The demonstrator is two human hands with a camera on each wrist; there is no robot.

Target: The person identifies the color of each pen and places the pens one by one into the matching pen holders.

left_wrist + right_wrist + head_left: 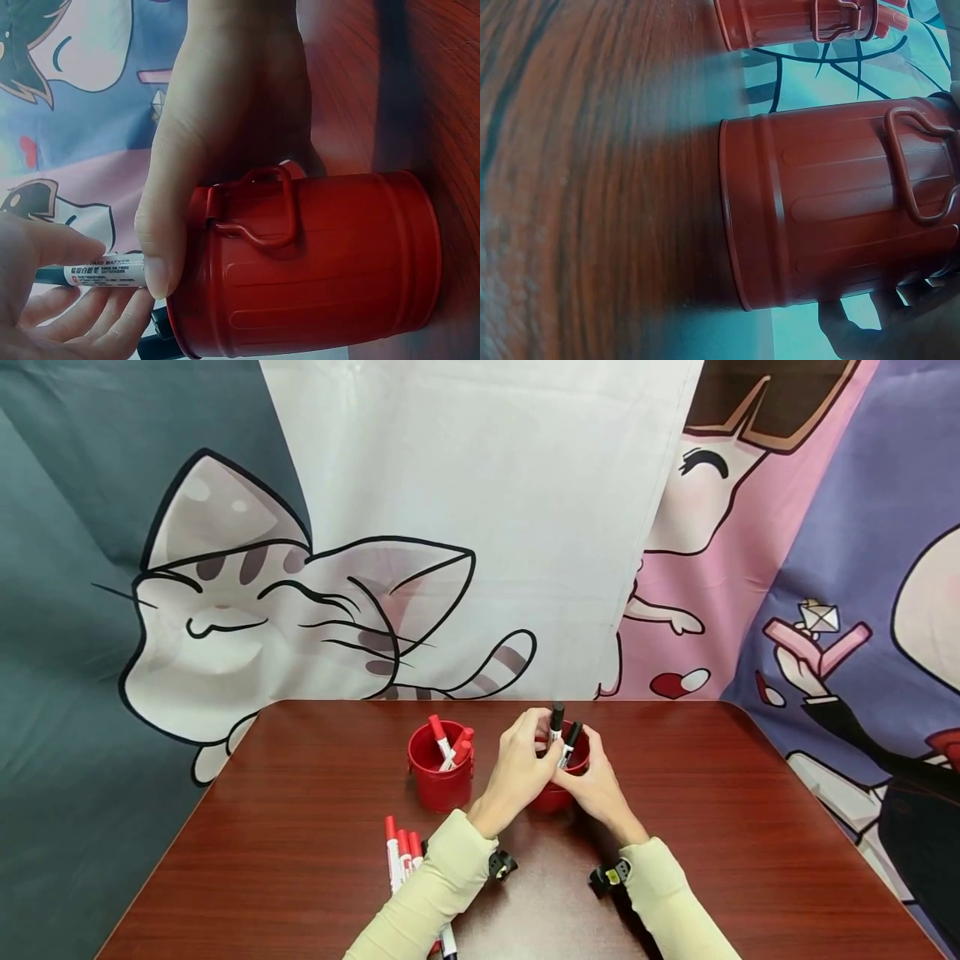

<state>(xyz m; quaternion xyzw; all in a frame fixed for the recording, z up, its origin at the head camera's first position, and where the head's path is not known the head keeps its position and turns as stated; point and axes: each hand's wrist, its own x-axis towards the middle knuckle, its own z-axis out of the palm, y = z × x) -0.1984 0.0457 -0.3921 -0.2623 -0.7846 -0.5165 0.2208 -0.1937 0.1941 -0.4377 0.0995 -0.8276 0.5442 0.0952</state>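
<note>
My left hand [525, 767] pinches a whiteboard marker [105, 271] with a white barrel and black cap, upright over the mouth of the right red bucket [337, 262]. My right hand [597, 783] holds that bucket at the rim, its thumb beside the marker's lower end in the left wrist view. Another black-capped marker [572, 742] leans out of the same bucket. In the right wrist view, fingers of the right hand [885, 322] curl against the bucket's side. The hands hide part of the rim, and the marker's tip is not visible.
Left of the hands stands a second red bucket [442, 787] with several red-capped markers [457, 750]. Loose red-capped markers [393, 853] lie on the brown table [285, 860], partly under the left sleeve [431, 889]. A printed cartoon cloth [480, 468] hangs behind the table.
</note>
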